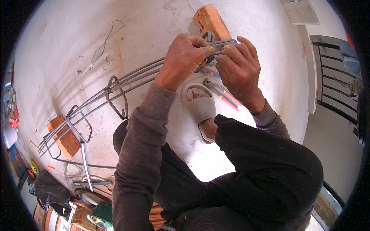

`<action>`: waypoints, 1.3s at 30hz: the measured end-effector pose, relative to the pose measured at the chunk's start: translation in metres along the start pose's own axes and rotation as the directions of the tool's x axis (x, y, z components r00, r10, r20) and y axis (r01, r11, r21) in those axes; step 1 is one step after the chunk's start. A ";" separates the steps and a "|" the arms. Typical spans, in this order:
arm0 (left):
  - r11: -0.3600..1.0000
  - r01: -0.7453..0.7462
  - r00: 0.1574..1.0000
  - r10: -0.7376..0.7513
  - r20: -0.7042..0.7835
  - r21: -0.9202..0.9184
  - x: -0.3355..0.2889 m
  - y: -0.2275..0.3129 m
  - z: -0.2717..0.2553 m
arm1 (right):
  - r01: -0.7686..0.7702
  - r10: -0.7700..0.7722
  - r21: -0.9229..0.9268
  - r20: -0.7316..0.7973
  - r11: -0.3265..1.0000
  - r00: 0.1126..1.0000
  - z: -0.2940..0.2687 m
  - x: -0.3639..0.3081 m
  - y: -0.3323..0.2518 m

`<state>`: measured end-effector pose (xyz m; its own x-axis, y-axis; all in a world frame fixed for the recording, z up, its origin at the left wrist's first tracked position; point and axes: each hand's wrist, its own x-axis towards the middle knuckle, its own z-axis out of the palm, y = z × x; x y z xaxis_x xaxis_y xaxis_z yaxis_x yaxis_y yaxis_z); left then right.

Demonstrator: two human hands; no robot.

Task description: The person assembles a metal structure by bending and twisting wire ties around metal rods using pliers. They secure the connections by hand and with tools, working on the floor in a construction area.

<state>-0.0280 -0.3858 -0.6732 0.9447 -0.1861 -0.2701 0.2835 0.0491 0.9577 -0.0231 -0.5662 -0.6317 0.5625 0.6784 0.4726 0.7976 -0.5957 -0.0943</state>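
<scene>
A long cage of thin steel bars [143,72] with bent square stirrups [111,98] runs from lower left to upper right in front of me. My left hand [188,57] is closed in a pinch at the stirrup [210,37] near the cage's far right end. Whatever lies between its fingertips is too small to make out. My right hand [241,69] is beside the same end with its fingers curled in; what they hold, if anything, is hidden. Pincers [225,95] with red and yellow handles lie on the floor just below the hands.
Bricks support the cage, one [212,23] at its right end and one [64,138] at its left. A loose wire [103,48] lies on the pale floor. My sandalled foot [200,104] is close below the cage. Black railings [335,79] stand at right; a black bag [50,190] lies lower left.
</scene>
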 end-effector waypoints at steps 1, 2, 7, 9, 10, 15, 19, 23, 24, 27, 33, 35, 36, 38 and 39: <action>1.000 -0.002 1.000 0.002 -0.003 0.015 0.000 0.000 0.001 | 0.013 -0.013 0.000 -0.017 1.000 1.000 0.004 -0.004 0.000; 1.000 -0.005 1.000 0.005 -0.005 0.029 0.001 0.000 0.001 | 0.026 -0.026 -0.002 -0.033 1.000 0.999 0.009 -0.009 -0.001; 0.995 -0.020 1.000 0.021 -0.007 0.099 0.003 0.000 -0.002 | 0.043 -0.040 0.037 -0.074 0.998 0.996 0.018 -0.014 0.001; 0.994 -0.022 1.000 0.021 0.014 0.110 0.003 0.001 -0.004 | -0.101 0.103 0.052 -0.030 0.994 0.994 0.011 -0.013 0.001; 0.994 -0.032 0.999 0.029 0.027 0.108 0.003 0.003 -0.004 | -0.173 0.174 0.056 -0.006 0.983 0.985 0.008 -0.014 0.002; 0.984 -0.092 0.994 0.082 0.071 0.153 0.001 0.006 -0.010 | -0.238 0.237 0.008 0.077 0.971 0.968 0.004 -0.020 0.009; 0.991 -0.070 0.994 0.060 0.093 0.112 0.000 0.005 -0.012 | -0.249 0.244 0.057 0.081 0.967 0.966 0.007 -0.016 0.014; 0.994 -0.051 0.997 0.045 0.065 0.095 0.002 0.000 -0.012 | -0.213 0.210 0.031 0.076 0.977 0.975 0.010 -0.013 0.018; 0.992 -0.048 0.997 0.039 0.071 0.118 0.003 -0.001 -0.013 | -0.211 0.208 0.035 0.081 0.977 0.975 0.011 -0.014 0.019; 0.981 -0.062 0.996 0.048 0.077 0.182 0.006 0.000 -0.014 | -0.227 0.223 0.038 0.093 0.973 0.970 0.014 -0.016 0.019; 0.951 -0.114 0.991 0.090 0.096 0.287 0.010 -0.001 -0.012 | -0.213 0.208 0.119 0.049 0.970 0.977 0.016 -0.018 0.021; 0.921 -0.148 0.987 0.114 0.114 0.361 0.010 0.001 -0.013 | -0.223 0.216 0.140 0.060 0.965 0.974 0.015 -0.016 0.020; 0.846 -0.273 0.961 0.257 0.100 0.458 0.010 -0.002 -0.013 | -0.227 0.219 0.146 0.075 0.963 0.973 0.014 -0.013 0.017; 0.614 -0.468 0.845 0.521 0.118 0.635 0.008 -0.007 -0.011 | -0.232 0.218 0.148 0.105 0.961 0.970 0.013 -0.010 0.014; 0.629 -0.447 0.863 0.491 0.120 0.636 0.007 -0.004 -0.008 | -0.234 0.218 0.138 0.122 0.962 0.968 0.011 -0.010 0.014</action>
<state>-0.0212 -0.3790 -0.6800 0.9344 -0.2541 0.2495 -0.3487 -0.5103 0.7861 -0.0149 -0.5762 -0.6474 0.7452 0.5792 0.3306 0.6659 -0.6726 -0.3227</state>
